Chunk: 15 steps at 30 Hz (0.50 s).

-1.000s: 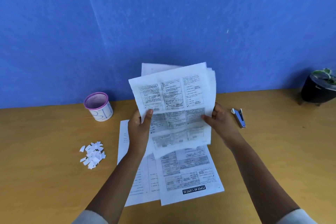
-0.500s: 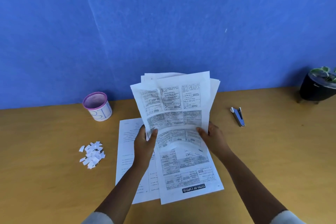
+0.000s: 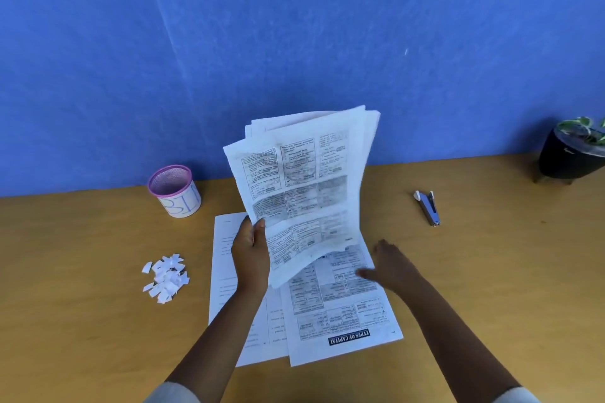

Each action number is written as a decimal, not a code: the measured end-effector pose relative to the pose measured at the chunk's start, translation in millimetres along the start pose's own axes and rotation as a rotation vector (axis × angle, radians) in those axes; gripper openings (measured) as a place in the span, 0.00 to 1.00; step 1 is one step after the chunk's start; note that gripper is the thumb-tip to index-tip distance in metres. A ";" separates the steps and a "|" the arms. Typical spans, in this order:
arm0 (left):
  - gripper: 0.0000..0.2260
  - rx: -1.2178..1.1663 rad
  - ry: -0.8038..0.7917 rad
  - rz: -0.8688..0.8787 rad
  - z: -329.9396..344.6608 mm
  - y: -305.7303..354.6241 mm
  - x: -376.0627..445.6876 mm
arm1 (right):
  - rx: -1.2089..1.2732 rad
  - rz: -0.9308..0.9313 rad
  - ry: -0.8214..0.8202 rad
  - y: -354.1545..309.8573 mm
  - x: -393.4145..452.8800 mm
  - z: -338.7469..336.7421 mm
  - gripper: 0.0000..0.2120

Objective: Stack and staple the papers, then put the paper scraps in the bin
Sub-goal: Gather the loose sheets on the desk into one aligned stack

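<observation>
My left hand (image 3: 250, 258) grips the left edge of a bundle of printed papers (image 3: 301, 180), held upright above the table. My right hand (image 3: 389, 267) is off the bundle, fingers spread, hovering over a printed sheet (image 3: 343, 314) lying flat on the table. A second flat sheet (image 3: 226, 271) lies partly under it to the left. A pile of white paper scraps (image 3: 165, 276) lies on the left. The pink-rimmed mesh bin (image 3: 174, 191) stands behind the scraps. A blue stapler (image 3: 429, 208) lies to the right.
A black pot with a green plant (image 3: 573, 154) stands at the far right by the blue wall. The wooden table (image 3: 82, 337) stretches to both sides of the papers.
My right hand has let go of the bundle and dropped to the flat sheet. The bundle now hangs from my left hand alone and tilts left.
</observation>
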<state>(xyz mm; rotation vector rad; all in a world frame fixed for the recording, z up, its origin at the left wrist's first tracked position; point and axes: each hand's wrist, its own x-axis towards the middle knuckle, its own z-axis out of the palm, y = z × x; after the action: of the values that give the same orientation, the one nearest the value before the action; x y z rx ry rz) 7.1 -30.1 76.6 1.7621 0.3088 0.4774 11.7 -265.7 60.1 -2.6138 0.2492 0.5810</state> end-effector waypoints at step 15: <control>0.09 -0.036 0.069 0.003 -17.9 -32.9 3.1 | -0.220 0.327 0.007 37.1 -9.7 7.4 0.40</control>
<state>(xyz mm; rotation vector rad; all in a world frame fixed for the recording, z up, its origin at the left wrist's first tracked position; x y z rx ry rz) 2.9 -5.4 48.6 1.7135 0.3441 0.5434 -9.5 -294.3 44.0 -2.8071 0.6576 0.7448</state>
